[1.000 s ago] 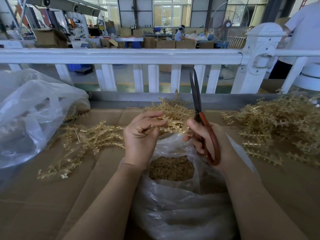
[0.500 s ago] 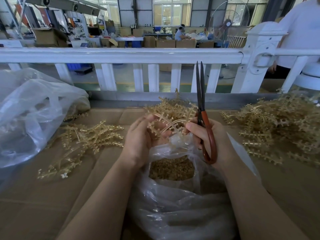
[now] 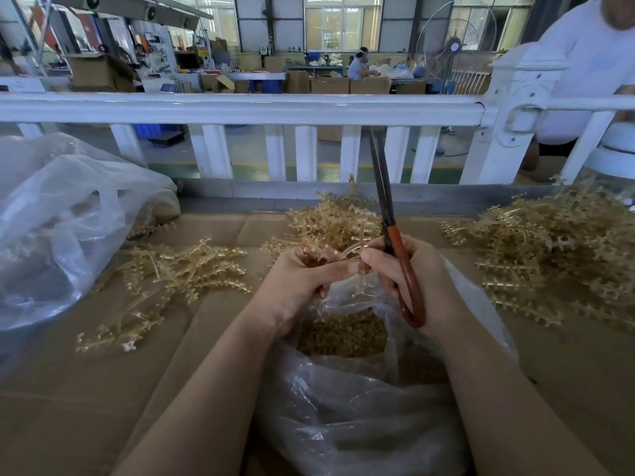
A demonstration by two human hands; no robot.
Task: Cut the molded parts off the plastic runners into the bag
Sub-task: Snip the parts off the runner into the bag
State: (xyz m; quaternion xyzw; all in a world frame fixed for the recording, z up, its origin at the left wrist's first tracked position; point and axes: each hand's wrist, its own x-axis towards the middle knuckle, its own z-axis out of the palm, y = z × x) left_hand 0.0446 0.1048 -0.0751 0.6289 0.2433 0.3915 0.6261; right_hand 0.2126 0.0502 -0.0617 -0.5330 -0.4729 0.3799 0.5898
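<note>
Meanwhile, left hand (image 3: 302,280) pinches a runner (image 3: 350,250) over the bag (image 3: 360,417); right hand (image 3: 412,276) grips scissors (image 3: 395,242) (blades closed), so clipped parts could miss the narrow opening.

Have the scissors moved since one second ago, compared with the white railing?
Yes. The scissors tilted from leaning left to nearly upright, and their tips rose to just under the white railing's top bar.

Two bare forearms enter from the bottom edge; no sleeve covers either up to that edge. The left hand (image 3: 302,280) and right hand (image 3: 417,280) carry no gloves, rings, watch or wristband. The visible nails are short and unpainted.
</note>
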